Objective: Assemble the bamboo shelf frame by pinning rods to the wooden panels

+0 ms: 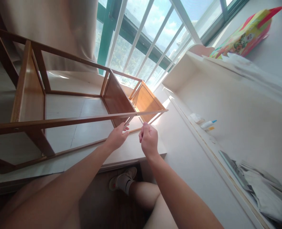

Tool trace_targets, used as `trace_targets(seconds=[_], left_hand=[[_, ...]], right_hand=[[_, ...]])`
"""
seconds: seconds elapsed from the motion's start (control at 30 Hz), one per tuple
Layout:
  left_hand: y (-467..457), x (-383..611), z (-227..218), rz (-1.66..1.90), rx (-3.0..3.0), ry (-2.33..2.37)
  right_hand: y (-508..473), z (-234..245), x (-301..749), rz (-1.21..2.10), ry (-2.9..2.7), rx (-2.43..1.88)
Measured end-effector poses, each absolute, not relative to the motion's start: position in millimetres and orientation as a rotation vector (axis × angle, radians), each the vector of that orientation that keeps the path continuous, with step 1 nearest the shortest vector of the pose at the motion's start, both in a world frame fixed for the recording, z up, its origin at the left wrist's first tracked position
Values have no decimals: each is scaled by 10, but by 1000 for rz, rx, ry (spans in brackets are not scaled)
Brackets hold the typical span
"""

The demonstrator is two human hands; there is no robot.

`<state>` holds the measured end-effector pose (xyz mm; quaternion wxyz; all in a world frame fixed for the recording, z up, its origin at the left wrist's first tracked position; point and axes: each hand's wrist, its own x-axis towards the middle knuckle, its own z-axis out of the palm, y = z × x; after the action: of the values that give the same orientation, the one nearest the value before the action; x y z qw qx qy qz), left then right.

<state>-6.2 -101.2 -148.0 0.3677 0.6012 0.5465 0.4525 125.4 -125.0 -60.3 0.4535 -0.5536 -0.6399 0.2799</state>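
Observation:
A brown wooden shelf frame (66,121) lies on its side, with its panels standing across it and a long rail running towards me. My left hand (118,136) is just below this rail, near the middle panel (119,92). Its fingers are closed round a thin dark stick-like piece (128,121) whose kind I cannot make out. To its right, my right hand (149,139) is curled in a pinch beside the orange-lit end panel (147,100). A thin sliver shows above its fingertips, too small to name. The two hands are apart.
The frame lies on a pale ledge (131,148) by a barred window (152,35). Right of it is a white shelf unit (202,178) with small tubes (208,124), grey folded bags (262,187) and a colourful packet (248,35). A curtain (47,28) hangs left; my foot (123,181) is below.

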Motion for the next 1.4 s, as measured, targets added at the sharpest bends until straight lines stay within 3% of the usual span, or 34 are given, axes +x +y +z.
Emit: trace_targets(seconds=[0.93, 1.4], left_hand=[[-1002, -74, -1467, 1144, 1508, 1412], [-1008, -73, -1467, 1149, 1502, 1410]], right_hand=[[-1030, -455, 1463, -682, -2299, -1484], [-1019, -407, 1435, -646, -2398, -1410]])
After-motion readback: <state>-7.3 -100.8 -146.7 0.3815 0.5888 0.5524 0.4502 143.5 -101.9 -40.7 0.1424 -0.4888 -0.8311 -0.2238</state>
